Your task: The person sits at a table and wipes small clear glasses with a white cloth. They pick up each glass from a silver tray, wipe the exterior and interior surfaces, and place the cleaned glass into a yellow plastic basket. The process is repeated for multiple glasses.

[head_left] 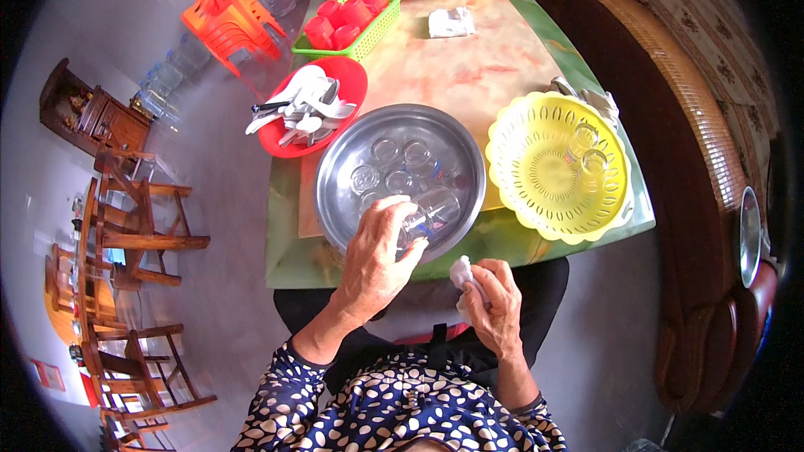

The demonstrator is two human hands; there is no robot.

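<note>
Currently the left hand (377, 264) grips a clear glass (429, 216) over the steel basin (335, 172) on the surface (469, 67); the right hand (494, 305) clenches a white cloth (461, 272). Keep the glass tilted and steady; wipe inside with 1 firm rotation.

The metal basin (400, 180) is dull silver with a soft sheen, and the glass (431, 213) tilted over its near rim in the left hand (377, 264) is clear and glossy. The cloth (462, 272) in the right hand (496, 310) looks white and crumpled. Right of the basin, the yellow basket (557, 167) is perforated, shiny plastic. The tabletop (469, 67) looks polished and marbled, like stone.
</note>
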